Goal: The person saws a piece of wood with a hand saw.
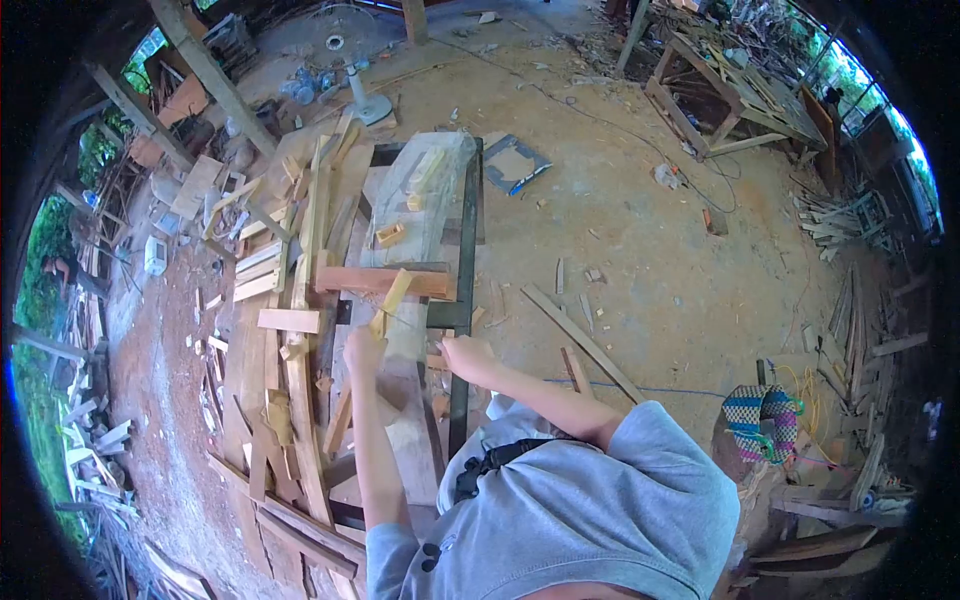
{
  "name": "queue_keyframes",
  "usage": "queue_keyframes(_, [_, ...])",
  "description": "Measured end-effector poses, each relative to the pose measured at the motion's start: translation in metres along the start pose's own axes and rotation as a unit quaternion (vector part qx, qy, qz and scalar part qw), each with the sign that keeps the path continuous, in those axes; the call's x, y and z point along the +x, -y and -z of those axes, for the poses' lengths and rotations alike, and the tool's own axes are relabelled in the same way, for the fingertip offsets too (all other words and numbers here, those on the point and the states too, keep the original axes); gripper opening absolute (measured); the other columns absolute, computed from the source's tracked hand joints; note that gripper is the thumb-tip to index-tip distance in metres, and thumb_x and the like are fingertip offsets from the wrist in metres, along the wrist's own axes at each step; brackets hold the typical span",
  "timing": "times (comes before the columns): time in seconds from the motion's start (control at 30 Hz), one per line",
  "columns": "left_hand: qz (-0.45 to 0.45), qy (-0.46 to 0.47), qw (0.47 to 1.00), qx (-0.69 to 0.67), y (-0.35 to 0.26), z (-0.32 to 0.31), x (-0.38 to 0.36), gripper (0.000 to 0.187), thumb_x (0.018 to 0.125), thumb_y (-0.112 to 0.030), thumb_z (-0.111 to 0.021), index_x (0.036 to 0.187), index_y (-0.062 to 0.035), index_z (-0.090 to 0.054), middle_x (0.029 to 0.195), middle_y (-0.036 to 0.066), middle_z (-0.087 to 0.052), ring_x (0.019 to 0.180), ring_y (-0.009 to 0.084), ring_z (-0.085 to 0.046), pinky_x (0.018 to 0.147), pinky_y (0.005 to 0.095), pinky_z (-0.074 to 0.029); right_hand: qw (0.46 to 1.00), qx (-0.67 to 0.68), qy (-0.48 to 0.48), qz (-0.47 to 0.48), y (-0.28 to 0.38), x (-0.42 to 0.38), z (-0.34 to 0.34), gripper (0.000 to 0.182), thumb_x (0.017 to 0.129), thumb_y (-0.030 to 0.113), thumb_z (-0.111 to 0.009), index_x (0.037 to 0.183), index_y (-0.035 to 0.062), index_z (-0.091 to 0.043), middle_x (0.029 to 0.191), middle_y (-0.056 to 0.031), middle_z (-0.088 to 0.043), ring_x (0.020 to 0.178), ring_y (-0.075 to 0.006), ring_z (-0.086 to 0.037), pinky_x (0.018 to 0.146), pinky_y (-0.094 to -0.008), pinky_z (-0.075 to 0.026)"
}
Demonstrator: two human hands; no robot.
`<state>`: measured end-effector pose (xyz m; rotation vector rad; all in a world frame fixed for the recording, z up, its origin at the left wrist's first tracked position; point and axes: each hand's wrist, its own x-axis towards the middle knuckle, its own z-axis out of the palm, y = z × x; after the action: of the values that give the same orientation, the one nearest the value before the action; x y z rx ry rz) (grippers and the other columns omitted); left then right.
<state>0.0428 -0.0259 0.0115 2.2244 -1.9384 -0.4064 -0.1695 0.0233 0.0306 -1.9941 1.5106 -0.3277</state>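
My left hand (365, 350) is closed around the near end of a short, pale wooden strip (393, 292). The strip leans against a reddish-brown board (385, 281) lying crosswise on the workbench. To its right, my right hand (467, 358) is closed, and what it grips is too small to name. A thin dark line runs between the two hands; its kind cannot be made out. Beyond the crosswise board, a small wooden block (391, 234) sits on the pale bench top (425, 225).
Long planks and offcuts (300, 370) lie along the bench's left side. A dark metal rail (462, 290) edges its right. On the floor are a long wood strip (585, 345) and a flat tray (515, 162). A woven bag (762, 425) stands at right, a wooden frame table (735, 95) behind.
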Motion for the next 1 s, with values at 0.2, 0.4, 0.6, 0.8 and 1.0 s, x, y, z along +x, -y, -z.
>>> queue_keyframes(0.2, [0.003,-0.009,1.0,0.009,0.005,-0.019,0.004,0.018,0.069,-0.017,-0.054,0.077,-0.0014,-0.059,0.076,0.019,-0.06,0.072,0.0349,-0.059,0.065,0.0419,-0.047,0.997,-0.053,0.045,-0.022,0.006,-0.042,0.052,0.03,0.084,0.025,-0.041,0.072,0.0028,-0.058,0.066,-0.0169,-0.059,0.063,-0.0344,-0.059,0.054,-0.0466,-0.045])
queue_keyframes(0.4, [0.01,-0.034,0.999,-0.002,-0.007,-0.016,-0.005,0.013,0.069,-0.012,-0.051,0.072,-0.0028,-0.059,0.073,0.02,-0.059,0.069,0.0354,-0.058,0.064,0.0435,-0.047,0.997,-0.063,0.032,0.021,0.021,0.031,0.011,0.023,0.08,0.017,-0.044,0.072,0.001,-0.058,0.068,-0.0178,-0.06,0.064,-0.0351,-0.06,0.056,-0.0457,-0.047])
queue_keyframes(0.6, [0.006,-0.045,0.999,0.013,-0.011,-0.027,-0.01,0.012,0.07,-0.011,-0.051,0.072,-0.0034,-0.059,0.07,0.018,-0.059,0.068,0.034,-0.059,0.061,0.0417,-0.048,0.999,-0.042,0.019,0.022,0.022,0.005,0.029,0.026,0.081,0.018,-0.042,0.071,0.0016,-0.059,0.066,-0.0191,-0.059,0.066,-0.0344,-0.06,0.058,-0.0449,-0.047])
queue_keyframes(0.8, [0.031,-0.04,0.998,0.035,-0.024,-0.023,-0.015,0.012,0.071,-0.007,-0.05,0.074,-0.003,-0.06,0.073,0.018,-0.06,0.07,0.0317,-0.06,0.061,0.0393,-0.048,0.999,-0.03,0.025,0.013,0.019,0.031,0.011,0.025,0.078,0.017,-0.042,0.07,0.0001,-0.059,0.07,-0.0198,-0.059,0.066,-0.0348,-0.059,0.058,-0.0456,-0.046])
queue_keyframes(1.0, [0.01,-0.042,0.999,0.011,-0.019,-0.015,-0.011,0.012,0.07,-0.006,-0.049,0.069,-0.0033,-0.061,0.069,0.018,-0.06,0.068,0.0315,-0.061,0.06,0.0387,-0.049,0.996,-0.055,0.064,0.015,0.017,0.049,-0.003,0.021,0.077,0.015,-0.043,0.073,0.0009,-0.058,0.072,-0.0211,-0.059,0.068,-0.0356,-0.059,0.059,-0.0461,-0.046])
